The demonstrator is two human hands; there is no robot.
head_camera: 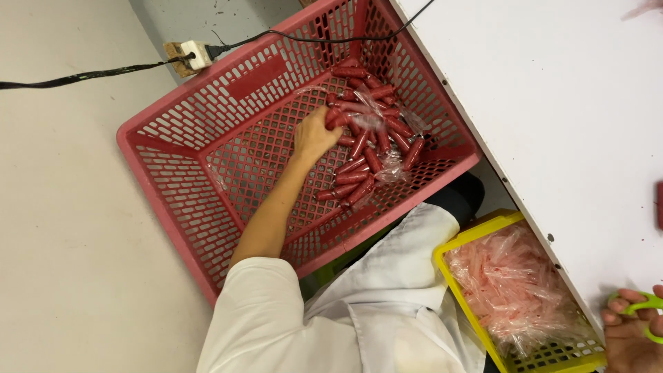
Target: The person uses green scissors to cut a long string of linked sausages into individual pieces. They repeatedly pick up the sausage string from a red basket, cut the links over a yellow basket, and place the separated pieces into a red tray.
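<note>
White socket block (197,55) with black cable (83,72) lies on pale floor (62,242), up-left of left fingers (330,119), well apart. Yellow basket (476,235) full of crumpled clear wrappers (511,290), just left of right fingers (621,298). White table (566,103) under those fingers.

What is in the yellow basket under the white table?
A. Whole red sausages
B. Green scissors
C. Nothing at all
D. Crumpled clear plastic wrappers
D: the yellow basket is heaped with crumpled clear plastic wrappers, while the red sausages lie in the red basket, where the left hand reaches.
</note>
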